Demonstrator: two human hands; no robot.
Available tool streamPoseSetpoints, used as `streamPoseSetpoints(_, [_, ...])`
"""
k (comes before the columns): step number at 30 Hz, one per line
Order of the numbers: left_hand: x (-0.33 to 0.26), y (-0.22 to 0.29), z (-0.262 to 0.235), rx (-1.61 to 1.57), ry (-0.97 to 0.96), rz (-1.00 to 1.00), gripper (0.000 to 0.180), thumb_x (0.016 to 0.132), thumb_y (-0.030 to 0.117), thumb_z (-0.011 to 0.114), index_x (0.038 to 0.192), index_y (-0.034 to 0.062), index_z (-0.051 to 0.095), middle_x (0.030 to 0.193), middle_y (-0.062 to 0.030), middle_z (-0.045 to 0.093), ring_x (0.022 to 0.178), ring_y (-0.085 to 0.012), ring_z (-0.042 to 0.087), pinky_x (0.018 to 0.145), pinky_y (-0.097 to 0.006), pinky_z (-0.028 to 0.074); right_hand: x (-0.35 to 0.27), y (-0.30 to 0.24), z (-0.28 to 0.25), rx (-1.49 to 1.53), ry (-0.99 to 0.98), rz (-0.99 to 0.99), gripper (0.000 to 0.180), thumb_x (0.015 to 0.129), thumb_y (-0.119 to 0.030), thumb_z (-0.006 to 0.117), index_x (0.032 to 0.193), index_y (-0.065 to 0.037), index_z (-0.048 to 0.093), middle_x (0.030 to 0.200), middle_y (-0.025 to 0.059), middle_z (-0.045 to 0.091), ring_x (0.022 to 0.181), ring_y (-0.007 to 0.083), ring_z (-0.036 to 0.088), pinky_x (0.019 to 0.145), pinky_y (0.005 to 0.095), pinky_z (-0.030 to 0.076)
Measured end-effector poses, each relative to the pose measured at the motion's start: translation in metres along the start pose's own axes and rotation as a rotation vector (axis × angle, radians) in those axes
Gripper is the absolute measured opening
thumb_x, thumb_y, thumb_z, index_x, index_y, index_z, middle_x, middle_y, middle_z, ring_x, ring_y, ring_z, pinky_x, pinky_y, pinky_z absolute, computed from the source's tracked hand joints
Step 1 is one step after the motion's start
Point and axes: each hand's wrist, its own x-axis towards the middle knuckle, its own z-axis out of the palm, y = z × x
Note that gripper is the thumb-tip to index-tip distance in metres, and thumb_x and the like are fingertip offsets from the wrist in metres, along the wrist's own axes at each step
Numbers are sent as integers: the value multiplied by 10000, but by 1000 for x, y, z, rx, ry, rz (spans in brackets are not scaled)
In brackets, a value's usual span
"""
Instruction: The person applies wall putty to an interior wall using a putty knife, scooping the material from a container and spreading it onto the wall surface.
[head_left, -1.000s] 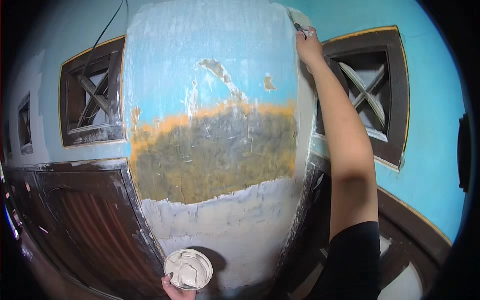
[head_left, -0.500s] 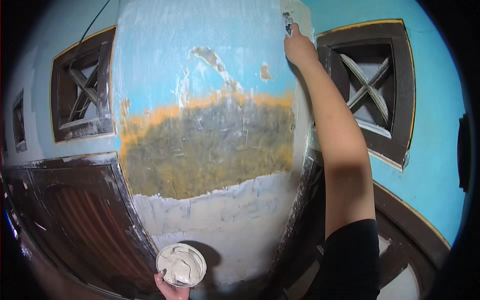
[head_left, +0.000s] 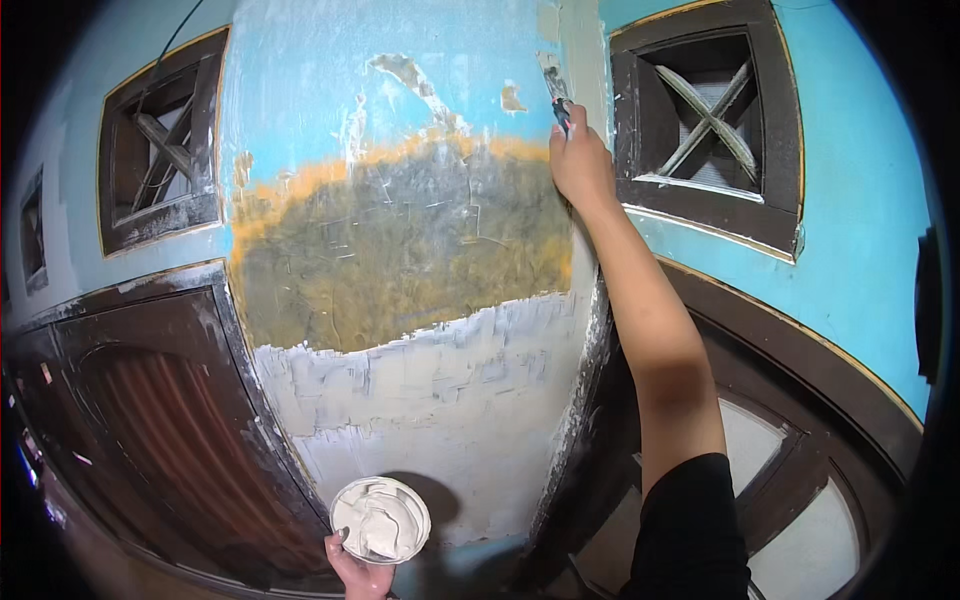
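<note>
Two bare hands show in the head view, each closed on something. At the bottom of the frame, left of centre, the left hand (head_left: 362,576) grips a round white tub (head_left: 426,515) from below, its thumb over the rim; the tub's open top faces the camera and shows thick off-white paste (head_left: 385,525) in swirled ridges. At the upper right of centre, the right hand (head_left: 584,165) is clamped around the dark handle of a scraper (head_left: 552,76), whose blade points up and lies against or very near the wall (head_left: 445,85); actual contact cannot be made out. A black sleeve (head_left: 690,525) covers the upper arm at the lower right.

Mid-frame, the light-blue wall carries a broad brown-grey patch (head_left: 400,235) with an orange upper edge, and beneath it a pale smeared band (head_left: 440,385). Dark wooden window frames with crossed bars stand at the upper left (head_left: 160,155) and upper right (head_left: 705,118). A dark wooden door (head_left: 180,430) fills the lower left.
</note>
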Motion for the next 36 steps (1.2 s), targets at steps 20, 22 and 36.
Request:
streamPoseSetpoints(20, [10, 11, -9, 81, 36, 71, 669, 826, 401, 469, 1389, 40, 461, 1362, -149, 537, 1239, -315, 533, 1077, -477, 409, 96, 0, 0, 5, 117, 49, 488, 910, -333, 584, 1372, -186, 536, 1119, 206, 683, 1035, 406, 655, 887, 500, 522])
streamPoseSetpoints(22, [10, 4, -17, 527, -53, 211, 661, 831, 400, 462, 1388, 43, 463, 1347, -134, 548, 1238, -300, 534, 1066, -463, 418, 86, 0, -6, -58, 112, 18, 488, 907, -327, 587, 1371, -186, 535, 1098, 200, 692, 1008, 409, 663, 870, 509, 525])
streamPoseSetpoints(36, [13, -6, -3, 45, 34, -87, 696, 768, 387, 530, 1375, 48, 491, 1346, -144, 563, 1226, -336, 545, 1049, -503, 436, -16, 22, 2, 18, -33, 102, 527, 912, -277, 569, 1377, -124, 373, 997, 293, 664, 911, 488, 642, 805, 554, 494])
